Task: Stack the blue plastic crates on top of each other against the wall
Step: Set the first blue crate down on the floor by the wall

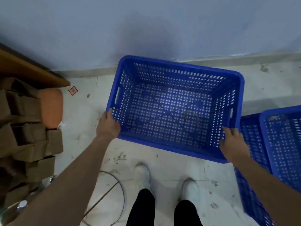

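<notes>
Both hands grip the near corners of the empty blue crate (175, 108): left hand (108, 125), right hand (232, 142). Its long axis spans them (slightly skewed), wall (146, 30) just beyond.

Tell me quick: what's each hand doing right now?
Left hand: closed on the near-left corner rim of the blue crate.
Right hand: closed on the same crate's near-right corner rim.
</notes>
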### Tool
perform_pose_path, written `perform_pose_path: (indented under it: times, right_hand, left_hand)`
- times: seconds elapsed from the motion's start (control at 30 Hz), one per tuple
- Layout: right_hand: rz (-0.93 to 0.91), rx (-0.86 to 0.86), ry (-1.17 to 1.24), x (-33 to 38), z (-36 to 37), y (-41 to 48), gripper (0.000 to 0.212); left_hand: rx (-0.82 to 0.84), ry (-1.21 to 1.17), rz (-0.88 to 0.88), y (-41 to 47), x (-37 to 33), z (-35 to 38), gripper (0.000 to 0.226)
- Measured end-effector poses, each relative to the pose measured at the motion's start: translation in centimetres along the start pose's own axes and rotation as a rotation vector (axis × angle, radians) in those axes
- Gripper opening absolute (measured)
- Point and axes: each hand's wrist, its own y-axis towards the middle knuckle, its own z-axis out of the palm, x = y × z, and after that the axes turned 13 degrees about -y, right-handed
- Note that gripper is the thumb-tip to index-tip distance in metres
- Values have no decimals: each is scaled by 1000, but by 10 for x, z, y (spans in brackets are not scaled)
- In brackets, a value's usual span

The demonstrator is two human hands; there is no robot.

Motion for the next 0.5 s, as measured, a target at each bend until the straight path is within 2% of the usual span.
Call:
perform_pose_path:
  times: [0.1, 0.27, 0.4, 0.5]
  right_hand:
    - [60, -102, -16, -8, 16, 18, 58]
    - [40, -218, -114, -10, 30, 43, 53]
    - [42, -260, -122, -6, 32, 52, 51]
    - [-2, -269, -237, -5, 33, 56, 56]
  left_hand:
    - [-59, 36, -40, 27, 18, 1, 63]
    - [18, 76, -34, 60, 31, 19, 68]
    - [-33, 83, -42, 72, 28, 27, 66]
    - [-43, 156, 9, 76, 26, 28, 70]
